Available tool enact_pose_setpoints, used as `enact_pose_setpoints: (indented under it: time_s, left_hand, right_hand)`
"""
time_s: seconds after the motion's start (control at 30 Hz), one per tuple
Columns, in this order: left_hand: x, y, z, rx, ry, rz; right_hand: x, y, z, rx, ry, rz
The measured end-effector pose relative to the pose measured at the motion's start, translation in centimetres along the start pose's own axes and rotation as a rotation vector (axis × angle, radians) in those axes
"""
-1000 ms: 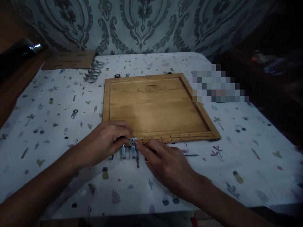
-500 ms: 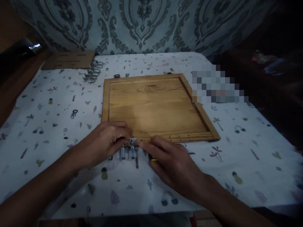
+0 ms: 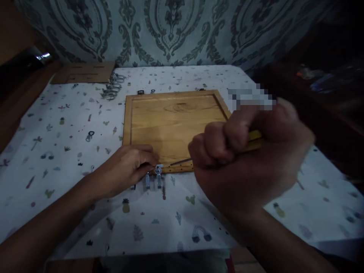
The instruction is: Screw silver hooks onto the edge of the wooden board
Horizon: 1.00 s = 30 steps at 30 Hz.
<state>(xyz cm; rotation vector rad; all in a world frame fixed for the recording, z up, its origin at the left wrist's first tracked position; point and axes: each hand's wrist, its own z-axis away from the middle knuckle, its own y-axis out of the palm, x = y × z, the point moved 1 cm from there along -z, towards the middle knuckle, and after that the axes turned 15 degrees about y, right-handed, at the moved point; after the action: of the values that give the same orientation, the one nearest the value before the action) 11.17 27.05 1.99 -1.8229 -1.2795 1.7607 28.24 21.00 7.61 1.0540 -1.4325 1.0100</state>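
A wooden framed board (image 3: 170, 121) lies on the table, with small dark holes along its near edge. Metal hooks (image 3: 158, 180) stick out from that edge at the left. My left hand (image 3: 131, 165) is closed at the near-left corner, its fingertips pinching at a hook's mounting plate; the exact contact is partly hidden. Raised above the board's right side, my right hand (image 3: 244, 159) is wrapped round a screwdriver (image 3: 182, 161) with a yellow handle. The screwdriver's thin metal shaft points left, its tip appearing near the holes and to the right of the hooks.
A white patterned cloth (image 3: 71, 159) covers the table. Further back on the left are a pile of metal hooks (image 3: 112, 88) and a slotted brown cardboard piece (image 3: 83, 72). A pixelated item (image 3: 250, 96) lies at the right. A patterned curtain or wall covering (image 3: 170, 34) rises behind.
My right hand has lifted from the board's near edge toward the camera and right, turning into a fist round the screwdriver, whose shaft now shows. My left hand has stayed in place.
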Motion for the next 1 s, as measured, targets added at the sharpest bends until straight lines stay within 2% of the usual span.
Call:
enact_pose_setpoints:
  time_s: [0.1, 0.2, 0.43, 0.67, 1.0]
  left_hand:
    - [0.0, 0.1, 0.1, 0.002, 0.0, -0.015]
    - [0.0, 0.1, 0.1, -0.011, -0.012, -0.012]
    - [0.0, 0.1, 0.1, 0.011, -0.031, 0.015]
    - [-0.2, 0.0, 0.0, 0.014, -0.041, 0.003]
    - [-0.3, -0.1, 0.0, 0.03, -0.056, 0.018]
  right_hand:
    - [-1.1, 0.7, 0.2, -0.017, 0.03, -0.364]
    - [-1.8, 1.1, 0.3, 0.053, 0.026, -0.49]
    - [-2.8, 1.6, 0.1, 0.083, -0.024, -0.442]
    - [-3.1, 2.7, 0.3, 0.037, -0.005, -0.59]
    - [-3.2, 2.8, 0.4, 0.084, 0.032, -0.724]
